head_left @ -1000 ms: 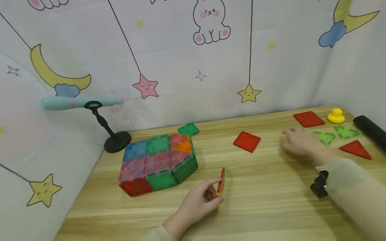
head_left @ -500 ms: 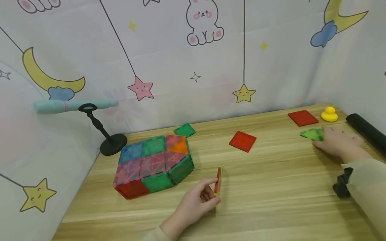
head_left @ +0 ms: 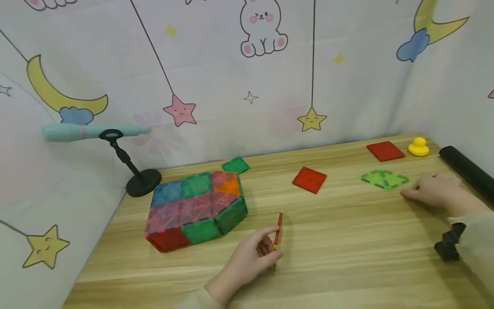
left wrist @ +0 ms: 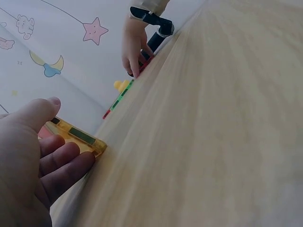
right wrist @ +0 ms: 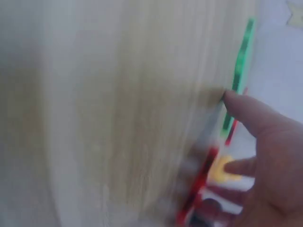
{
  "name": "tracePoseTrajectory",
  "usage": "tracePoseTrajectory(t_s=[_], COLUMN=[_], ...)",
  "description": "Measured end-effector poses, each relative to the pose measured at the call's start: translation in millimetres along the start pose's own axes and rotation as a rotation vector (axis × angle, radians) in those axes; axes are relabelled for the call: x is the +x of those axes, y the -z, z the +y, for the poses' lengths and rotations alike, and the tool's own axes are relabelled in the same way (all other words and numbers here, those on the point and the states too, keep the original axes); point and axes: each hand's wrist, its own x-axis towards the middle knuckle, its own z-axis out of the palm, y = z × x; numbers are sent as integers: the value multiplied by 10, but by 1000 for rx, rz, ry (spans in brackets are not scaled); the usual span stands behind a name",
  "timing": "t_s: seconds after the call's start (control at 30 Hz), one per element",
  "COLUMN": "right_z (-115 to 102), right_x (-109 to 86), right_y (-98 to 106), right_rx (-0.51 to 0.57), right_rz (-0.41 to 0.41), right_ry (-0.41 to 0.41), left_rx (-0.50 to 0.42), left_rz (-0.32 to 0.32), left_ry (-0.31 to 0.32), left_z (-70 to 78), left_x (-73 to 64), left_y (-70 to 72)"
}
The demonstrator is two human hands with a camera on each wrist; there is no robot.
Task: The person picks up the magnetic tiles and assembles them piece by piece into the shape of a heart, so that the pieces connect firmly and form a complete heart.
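Note:
My left hand (head_left: 251, 257) pinches magnetic tiles (head_left: 278, 231) that stand on edge over the table, a red edge above a yellow one. The left wrist view shows the yellow tile (left wrist: 81, 135) between thumb and fingers. At the far right, my right hand (head_left: 440, 191) reaches low over the table, thumb stretched out and fingers extended. A red tile (right wrist: 202, 179) lies by its fingers in the right wrist view; the hand hides it in the head view. Two light-green triangle tiles (head_left: 385, 179), edges together in a diamond, lie just left of the thumb.
A block of coloured tiles (head_left: 197, 210) stands left of centre, a green tile (head_left: 235, 165) behind it. Two red square tiles (head_left: 309, 180) lie farther right. Near the right edge are a yellow duck (head_left: 418, 146) and a black tube (head_left: 467, 169). A microphone stand (head_left: 142, 182) stands left.
My right hand moved right to the green triangles, brought them together into a diamond to the left, then shifted over to the red triangle. The left hand keeps its pinch, nearly still.

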Motion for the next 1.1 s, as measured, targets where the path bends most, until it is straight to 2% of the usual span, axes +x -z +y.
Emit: tracePoseTrajectory(t_s=[0.1, 0.27, 0.47, 0.6, 0.73, 0.9, 1.1], right_z=[-160, -431, -600, -697, -802, -1036, -1358], right_x=[14, 108, 202, 230, 200, 131, -58], right_y=[7, -15, -9, 3, -35, -82, -140], right_rx=[-20, -2, 52, 112, 157, 139, 150], right_rz=[23, 39, -1, 16, 5, 21, 12], right_ry=[143, 212, 297, 376, 424, 492, 594], left_rx=[12, 17, -1, -6, -11, -17, -18], left_rz=[3, 5, -8, -8, -15, -7, -10], left_ry=[-3, -4, 10, 24, 30, 25, 26], left_z=[5, -23, -13, 17, 26, 7, 7], left_x=[-6, -11, -22, -14, -6, -13, -1], left_y=[10, 6, -1, 24, 29, 28, 27])
